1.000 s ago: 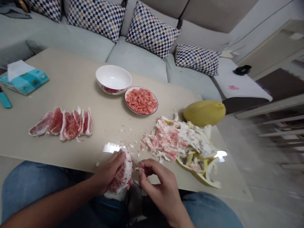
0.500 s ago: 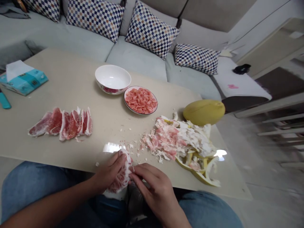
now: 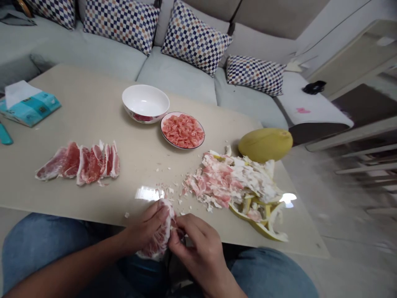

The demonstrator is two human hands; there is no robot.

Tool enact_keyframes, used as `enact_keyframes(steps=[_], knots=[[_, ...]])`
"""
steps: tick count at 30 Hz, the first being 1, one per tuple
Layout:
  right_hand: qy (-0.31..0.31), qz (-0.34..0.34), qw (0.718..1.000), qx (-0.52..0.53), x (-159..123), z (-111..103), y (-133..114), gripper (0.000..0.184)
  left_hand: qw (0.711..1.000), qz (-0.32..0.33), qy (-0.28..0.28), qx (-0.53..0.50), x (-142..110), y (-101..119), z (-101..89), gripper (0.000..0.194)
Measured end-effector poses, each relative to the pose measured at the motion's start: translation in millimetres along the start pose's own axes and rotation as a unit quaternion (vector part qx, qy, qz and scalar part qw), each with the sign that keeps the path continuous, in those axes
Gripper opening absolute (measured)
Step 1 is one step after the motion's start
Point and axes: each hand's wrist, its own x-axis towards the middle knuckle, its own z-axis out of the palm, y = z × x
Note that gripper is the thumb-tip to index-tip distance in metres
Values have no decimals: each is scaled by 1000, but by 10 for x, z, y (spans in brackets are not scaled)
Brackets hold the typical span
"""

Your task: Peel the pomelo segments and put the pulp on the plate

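A chunk of pink pomelo (image 3: 158, 240), partly coated in white pith, is gripped by my left hand (image 3: 142, 227) just off the table's front edge, above my lap. My right hand (image 3: 198, 244) pinches at the right side of the chunk with thumb and forefinger; whatever sits between those fingertips is too small to make out. Several pomelo segments (image 3: 89, 163) lie in a row on the left of the table. Peeled pink pulp fills a small plate (image 3: 162, 133). Beside it stands a white bowl (image 3: 145, 99) with a flowered outside.
A heap of membrane and pith (image 3: 220, 178) lies at the right, with yellow rind pieces (image 3: 266, 231) in front. Behind it rests a whole pomelo (image 3: 265, 145). At the left are a tissue pack (image 3: 34, 109) and a turquoise handle (image 3: 4, 134). A sofa (image 3: 176, 74) lines the far side.
My right hand has moved left from beside the pomelo chunk, where it held a small pale scrap, and now pinches at its edge. My left hand keeps its hold, the chunk slightly turned.
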Motion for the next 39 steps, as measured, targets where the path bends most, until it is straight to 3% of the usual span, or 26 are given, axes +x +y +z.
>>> enact_keyframes(steps=[4, 10, 14, 18, 22, 24, 26, 33, 39], knots=[[64, 70, 995, -26, 88, -129, 207, 10, 985, -97, -56, -135, 73, -5, -43, 47], [183, 125, 957, -189, 141, -496, 1024, 17, 973, -40, -82, -210, 153, -24, -105, 40], [166, 119, 942, -267, 123, -584, 1293, 18, 974, -35, -51, -218, 148, -72, -89, 40], [141, 109, 969, -170, 130, -488, 1029, 16, 983, -33, -9, -181, 113, -74, -65, 43], [40, 80, 995, -44, 123, -258, 501, 13, 994, 41, 52, -85, 72, -41, -58, 41], [-15, 92, 993, 72, 108, -151, 282, 12, 993, 89, 76, -24, 60, -42, -67, 39], [-36, 106, 986, 126, 86, -75, 142, 14, 988, 123, 86, 24, 54, -59, -74, 35], [-5, 73, 997, 28, 4, 75, 38, 14, 978, 174, 98, 65, 35, -128, -20, 26], [4, 117, 992, 56, 86, 4, 71, 16, 993, 80, 62, -52, 56, -117, 7, 31]])
